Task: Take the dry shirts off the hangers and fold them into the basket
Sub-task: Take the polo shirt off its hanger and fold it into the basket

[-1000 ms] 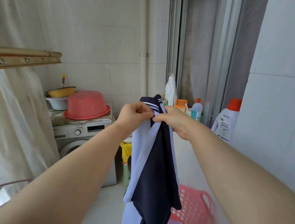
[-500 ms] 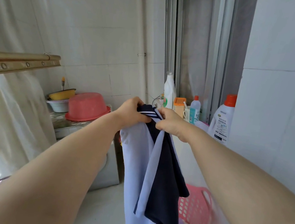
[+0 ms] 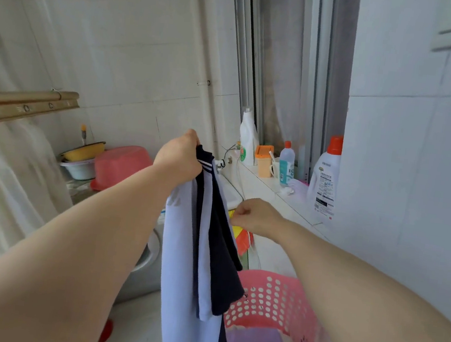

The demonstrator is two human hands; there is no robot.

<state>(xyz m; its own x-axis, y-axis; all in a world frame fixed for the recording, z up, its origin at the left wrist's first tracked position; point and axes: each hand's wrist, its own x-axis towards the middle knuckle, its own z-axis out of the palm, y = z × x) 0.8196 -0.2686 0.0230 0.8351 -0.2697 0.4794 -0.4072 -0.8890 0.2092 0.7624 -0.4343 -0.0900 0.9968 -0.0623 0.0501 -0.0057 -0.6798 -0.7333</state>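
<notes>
The shirt (image 3: 181, 250) is hanging long and bunched from only 1 sure hold, so it is risking a crooked fold or trailing outside the pink basket (image 3: 275, 294) low beside it. The left hand (image 3: 181, 157) is holding its top in a closed grip, cloth dangling beneath. The right hand (image 3: 255, 216) is curling at its edge, and I cannot tell whether it is pinching cloth.

A pink basin (image 3: 122, 163) sits upturned on the washing machine (image 3: 149, 258), beside stacked bowls (image 3: 82, 160).
</notes>
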